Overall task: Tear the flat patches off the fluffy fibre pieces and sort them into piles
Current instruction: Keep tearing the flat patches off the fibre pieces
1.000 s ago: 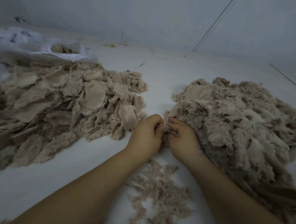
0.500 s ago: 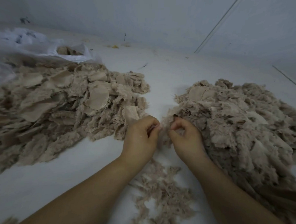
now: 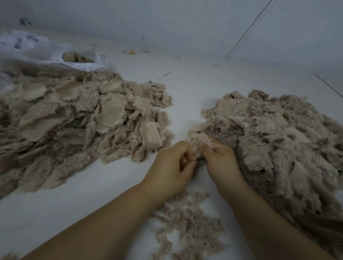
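Fingers (image 3: 203,146) of both hands are curling tightly around one beige fluffy fibre piece (image 3: 201,139); behind, a white plastic bag (image 3: 81,64) is holding more fibre.

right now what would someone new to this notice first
Two big heaps of beige fluffy fibre on the pale surface: the left pile, showing many flat patches, and the right pile, mostly fluff. Between them, near the middle, the left hand and right hand pinch one small fibre piece together. A thin scatter of loose scraps lies between the forearms, and a white plastic bag sits at the far left.
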The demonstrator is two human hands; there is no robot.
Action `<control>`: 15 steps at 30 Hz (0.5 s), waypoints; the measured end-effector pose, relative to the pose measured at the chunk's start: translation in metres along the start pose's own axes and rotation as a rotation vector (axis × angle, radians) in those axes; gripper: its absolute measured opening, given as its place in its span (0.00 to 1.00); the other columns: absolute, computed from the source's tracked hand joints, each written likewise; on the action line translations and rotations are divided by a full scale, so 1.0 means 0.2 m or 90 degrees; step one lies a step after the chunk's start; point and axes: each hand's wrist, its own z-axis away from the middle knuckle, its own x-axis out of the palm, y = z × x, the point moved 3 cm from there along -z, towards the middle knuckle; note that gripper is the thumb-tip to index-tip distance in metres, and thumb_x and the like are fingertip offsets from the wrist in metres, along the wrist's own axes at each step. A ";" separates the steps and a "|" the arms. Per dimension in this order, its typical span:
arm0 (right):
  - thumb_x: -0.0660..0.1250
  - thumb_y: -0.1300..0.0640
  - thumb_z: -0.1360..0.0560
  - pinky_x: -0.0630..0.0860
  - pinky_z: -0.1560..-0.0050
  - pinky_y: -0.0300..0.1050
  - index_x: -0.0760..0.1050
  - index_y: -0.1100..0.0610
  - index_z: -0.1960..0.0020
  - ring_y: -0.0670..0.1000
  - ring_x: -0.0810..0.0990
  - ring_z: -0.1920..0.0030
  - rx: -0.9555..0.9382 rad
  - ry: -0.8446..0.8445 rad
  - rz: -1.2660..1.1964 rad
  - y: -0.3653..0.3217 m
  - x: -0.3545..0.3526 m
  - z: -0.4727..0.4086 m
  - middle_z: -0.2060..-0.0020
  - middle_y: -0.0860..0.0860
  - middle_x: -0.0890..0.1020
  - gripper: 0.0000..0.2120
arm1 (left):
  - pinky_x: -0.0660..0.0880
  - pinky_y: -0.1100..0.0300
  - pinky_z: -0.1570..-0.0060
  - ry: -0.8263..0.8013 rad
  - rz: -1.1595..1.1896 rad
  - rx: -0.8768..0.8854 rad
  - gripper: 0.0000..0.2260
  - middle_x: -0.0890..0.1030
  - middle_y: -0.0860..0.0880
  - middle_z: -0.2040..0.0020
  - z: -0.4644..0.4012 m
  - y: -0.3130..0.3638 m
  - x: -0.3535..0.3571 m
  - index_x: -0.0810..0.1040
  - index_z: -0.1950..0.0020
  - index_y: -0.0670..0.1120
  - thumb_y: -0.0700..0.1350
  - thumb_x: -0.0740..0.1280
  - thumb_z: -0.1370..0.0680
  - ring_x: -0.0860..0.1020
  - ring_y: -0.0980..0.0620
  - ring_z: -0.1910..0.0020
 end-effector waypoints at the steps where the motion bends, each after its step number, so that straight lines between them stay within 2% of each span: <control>1: 0.62 0.61 0.17 0.78 0.49 0.41 0.81 0.68 0.53 0.57 0.81 0.42 0.000 0.001 -0.010 0.00 0.00 0.00 0.41 0.58 0.81 0.13 | 0.69 0.59 0.71 -0.044 0.034 -0.017 0.07 0.74 0.49 0.68 0.01 0.00 0.00 0.73 0.59 0.45 0.39 0.70 0.24 0.71 0.53 0.71; 2: 0.62 0.62 0.17 0.77 0.47 0.42 0.81 0.68 0.53 0.54 0.80 0.41 -0.001 0.003 -0.016 0.00 0.00 0.00 0.40 0.55 0.81 0.13 | 0.68 0.61 0.72 -0.099 0.075 -0.035 0.08 0.74 0.50 0.71 0.01 0.00 0.01 0.74 0.61 0.46 0.39 0.70 0.24 0.69 0.54 0.74; 3: 0.62 0.62 0.17 0.78 0.45 0.43 0.80 0.70 0.47 0.52 0.81 0.41 0.002 0.003 -0.029 0.00 0.00 0.00 0.39 0.53 0.81 0.12 | 0.67 0.63 0.73 -0.157 0.118 -0.053 0.09 0.73 0.51 0.73 0.02 0.01 0.01 0.74 0.62 0.46 0.40 0.70 0.23 0.68 0.55 0.76; 5: 0.63 0.60 0.18 0.79 0.46 0.39 0.78 0.64 0.35 0.48 0.82 0.42 0.003 0.001 -0.053 0.01 -0.01 -0.01 0.41 0.52 0.83 0.14 | 0.66 0.65 0.74 -0.258 0.162 -0.072 0.11 0.71 0.49 0.76 0.03 0.02 0.00 0.75 0.64 0.45 0.41 0.70 0.23 0.66 0.54 0.78; 7: 0.65 0.59 0.19 0.79 0.52 0.33 0.77 0.64 0.34 0.42 0.82 0.45 -0.013 0.005 -0.051 0.01 -0.02 -0.01 0.42 0.48 0.83 0.15 | 0.67 0.64 0.74 -0.306 0.151 -0.068 0.11 0.73 0.48 0.76 0.03 0.03 -0.01 0.75 0.65 0.44 0.41 0.70 0.22 0.67 0.54 0.78; 8: 0.66 0.60 0.19 0.80 0.52 0.35 0.77 0.67 0.36 0.39 0.82 0.46 -0.022 0.004 -0.040 0.01 -0.02 -0.01 0.41 0.48 0.83 0.15 | 0.69 0.63 0.74 -0.303 0.153 -0.076 0.11 0.75 0.47 0.75 0.03 0.03 -0.01 0.76 0.64 0.44 0.41 0.69 0.22 0.69 0.54 0.78; 10: 0.68 0.61 0.21 0.81 0.48 0.41 0.82 0.69 0.48 0.37 0.81 0.46 -0.030 -0.007 -0.027 0.03 -0.02 -0.02 0.38 0.47 0.81 0.10 | 0.71 0.62 0.71 -0.224 0.176 -0.096 0.09 0.80 0.45 0.70 0.01 0.03 -0.03 0.78 0.62 0.41 0.40 0.69 0.22 0.75 0.54 0.74; 12: 0.69 0.63 0.22 0.79 0.45 0.43 0.84 0.64 0.62 0.37 0.80 0.43 -0.037 -0.032 -0.021 0.03 -0.01 -0.01 0.38 0.46 0.81 0.11 | 0.71 0.58 0.69 -0.063 0.167 -0.099 0.10 0.78 0.43 0.68 -0.01 0.02 -0.05 0.76 0.62 0.38 0.40 0.70 0.23 0.74 0.54 0.70; 14: 0.70 0.63 0.23 0.77 0.48 0.39 0.78 0.73 0.64 0.32 0.78 0.45 -0.048 -0.049 0.012 0.02 -0.01 -0.02 0.38 0.48 0.81 0.15 | 0.68 0.57 0.69 0.072 0.147 -0.119 0.13 0.72 0.42 0.67 -0.04 0.00 -0.07 0.71 0.61 0.39 0.43 0.72 0.24 0.69 0.54 0.70; 15: 0.71 0.63 0.24 0.77 0.51 0.36 0.75 0.77 0.63 0.29 0.78 0.46 -0.053 -0.060 0.037 0.02 -0.01 -0.01 0.37 0.47 0.80 0.17 | 0.68 0.57 0.70 0.101 0.152 -0.146 0.14 0.71 0.42 0.68 -0.05 0.00 -0.07 0.70 0.59 0.40 0.45 0.73 0.25 0.68 0.54 0.71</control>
